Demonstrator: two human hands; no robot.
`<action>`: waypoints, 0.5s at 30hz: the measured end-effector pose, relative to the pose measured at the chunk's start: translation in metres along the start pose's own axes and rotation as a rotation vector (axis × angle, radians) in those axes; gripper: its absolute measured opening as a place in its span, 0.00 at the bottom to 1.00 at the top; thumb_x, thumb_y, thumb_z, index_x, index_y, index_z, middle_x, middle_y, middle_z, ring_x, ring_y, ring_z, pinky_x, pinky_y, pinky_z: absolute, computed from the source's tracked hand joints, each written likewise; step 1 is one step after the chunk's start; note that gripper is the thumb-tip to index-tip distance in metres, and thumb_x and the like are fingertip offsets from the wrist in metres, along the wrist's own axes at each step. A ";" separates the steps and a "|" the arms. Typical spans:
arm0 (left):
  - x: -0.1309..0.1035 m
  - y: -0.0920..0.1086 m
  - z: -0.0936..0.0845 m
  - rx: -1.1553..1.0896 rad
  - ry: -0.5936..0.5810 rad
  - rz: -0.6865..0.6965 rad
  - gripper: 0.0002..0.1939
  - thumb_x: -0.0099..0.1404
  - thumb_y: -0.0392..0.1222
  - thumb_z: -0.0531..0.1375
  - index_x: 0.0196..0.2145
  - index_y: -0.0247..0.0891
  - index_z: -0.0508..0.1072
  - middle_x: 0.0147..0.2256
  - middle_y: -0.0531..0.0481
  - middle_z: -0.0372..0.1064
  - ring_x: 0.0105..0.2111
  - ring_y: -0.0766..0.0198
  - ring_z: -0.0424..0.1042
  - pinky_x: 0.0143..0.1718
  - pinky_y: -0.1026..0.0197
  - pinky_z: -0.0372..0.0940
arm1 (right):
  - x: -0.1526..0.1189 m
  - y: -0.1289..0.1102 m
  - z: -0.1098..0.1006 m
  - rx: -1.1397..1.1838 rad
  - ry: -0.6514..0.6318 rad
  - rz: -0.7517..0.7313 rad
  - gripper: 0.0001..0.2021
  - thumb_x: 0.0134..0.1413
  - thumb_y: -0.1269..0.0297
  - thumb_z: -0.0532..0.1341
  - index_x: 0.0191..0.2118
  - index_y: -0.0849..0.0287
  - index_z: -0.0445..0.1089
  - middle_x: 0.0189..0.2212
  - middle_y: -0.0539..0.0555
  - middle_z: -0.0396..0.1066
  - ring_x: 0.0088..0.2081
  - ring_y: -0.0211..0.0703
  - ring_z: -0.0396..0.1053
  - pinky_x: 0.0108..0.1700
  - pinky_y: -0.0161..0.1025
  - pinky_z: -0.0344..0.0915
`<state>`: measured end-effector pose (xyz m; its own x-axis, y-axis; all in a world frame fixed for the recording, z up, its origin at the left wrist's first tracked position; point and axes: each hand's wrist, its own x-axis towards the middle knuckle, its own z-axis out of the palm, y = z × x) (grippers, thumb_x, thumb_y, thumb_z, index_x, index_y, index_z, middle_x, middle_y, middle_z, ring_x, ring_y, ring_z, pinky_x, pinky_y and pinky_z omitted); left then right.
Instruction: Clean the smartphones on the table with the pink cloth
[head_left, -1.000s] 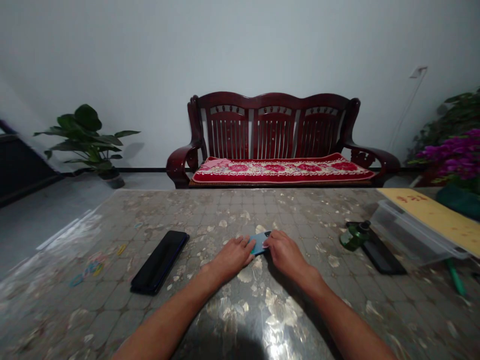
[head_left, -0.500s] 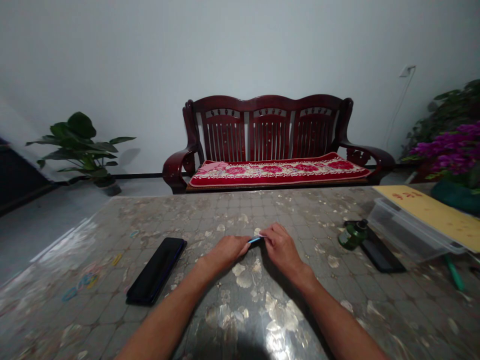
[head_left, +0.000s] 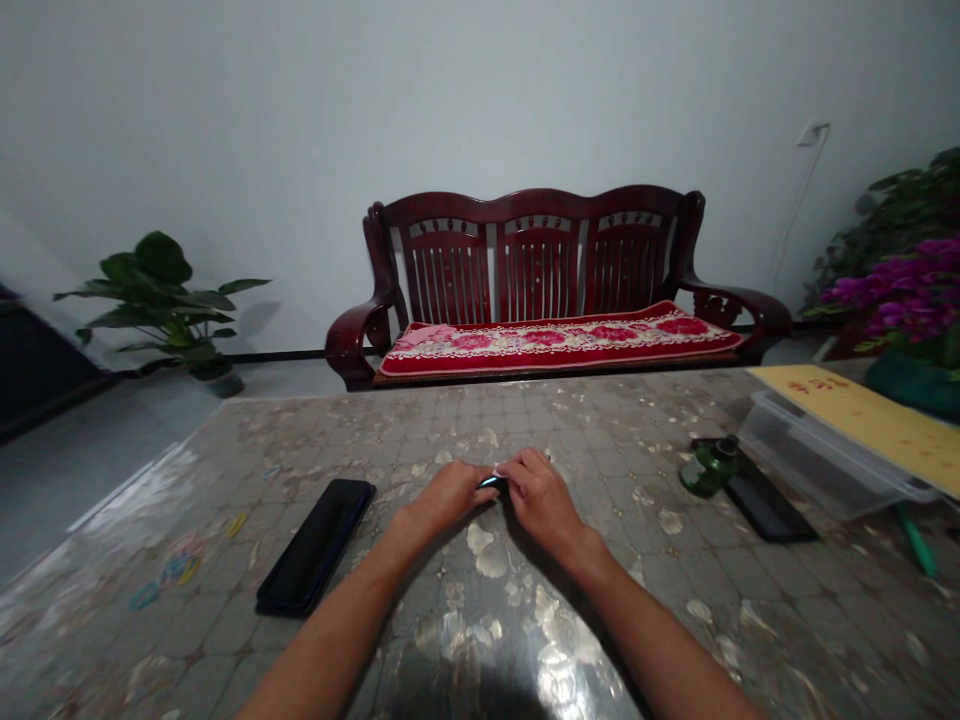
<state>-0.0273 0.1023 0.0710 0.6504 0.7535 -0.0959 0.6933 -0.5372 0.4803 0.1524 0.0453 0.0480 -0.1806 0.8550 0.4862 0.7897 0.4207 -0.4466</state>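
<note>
Over the middle of the table, both hands come together on a small slim bluish object [head_left: 491,482], mostly covered by fingers. My left hand [head_left: 452,492] is closed round its left end. With fingers bent in a pinch, my right hand [head_left: 538,490] grips the other end, where a whitish bit shows at the fingertips. What kind of object it is cannot be made out. Left of the hands lies a black phone [head_left: 316,546] with a dark blue edge, touched by neither hand.
Several coloured bands [head_left: 177,568] lie at the left of the patterned tabletop [head_left: 420,660]. At the right are a green bottle [head_left: 709,468], a second dark phone [head_left: 772,500], a clear plastic box [head_left: 825,470] under yellow card [head_left: 877,415], and a green-handled tool [head_left: 916,542]. A wooden bench [head_left: 536,205] stands beyond.
Both hands have shifted a little left, the right one more, so they are closer together. Less of the bluish object shows between them.
</note>
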 end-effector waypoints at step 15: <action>0.005 -0.007 0.005 -0.004 0.056 -0.021 0.11 0.66 0.43 0.60 0.38 0.37 0.81 0.37 0.43 0.80 0.35 0.53 0.76 0.37 0.61 0.63 | 0.000 -0.010 -0.001 -0.153 -0.027 -0.055 0.11 0.65 0.74 0.56 0.43 0.55 0.76 0.38 0.56 0.71 0.42 0.47 0.64 0.45 0.39 0.61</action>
<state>-0.0274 0.1076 0.0627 0.6170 0.7849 -0.0576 0.7056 -0.5193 0.4821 0.1449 0.0406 0.0529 -0.2399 0.8405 0.4859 0.8580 0.4177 -0.2989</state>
